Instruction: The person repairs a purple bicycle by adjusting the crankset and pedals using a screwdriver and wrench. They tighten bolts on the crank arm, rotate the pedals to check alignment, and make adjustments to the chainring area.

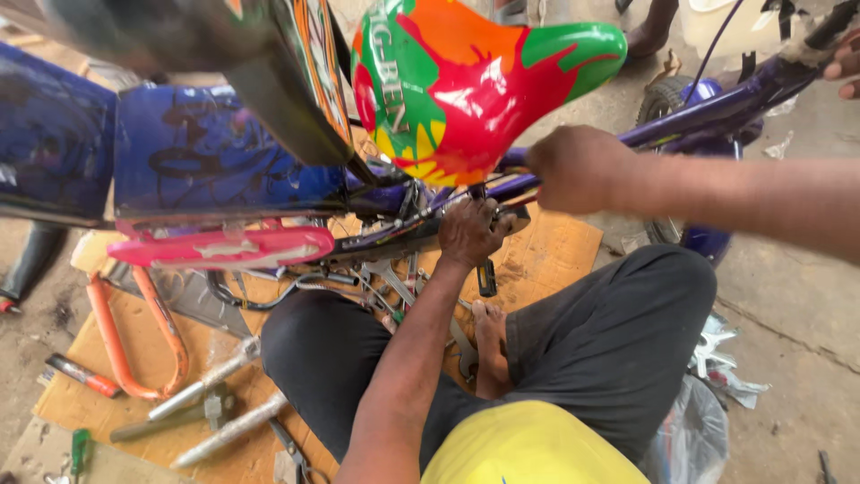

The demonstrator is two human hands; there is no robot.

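Flattened cardboard (555, 255) covers a dusty concrete floor, and on it at the left lie an orange bent tube (116, 345), a hammer (175, 417) and two grey metal rods (228, 430), well apart from the hands. Right of these, a purple bicycle frame (717, 108) crosses the scene under a saddle (466, 85) splashed red, green and yellow. The left hand (473, 231) is curled shut around something just under the saddle, beside a black pedal (486, 276); what it grips I cannot tell, since the fingers cover it. The right hand (573, 168) is a closed fist on the frame. A slipping grip could, I judge, throw knuckles against the metal, or drop a part onto the bare foot (488, 345) below. Farther right, the wheel (667, 99) is half hidden, and another person's hand is cut off at the edge.
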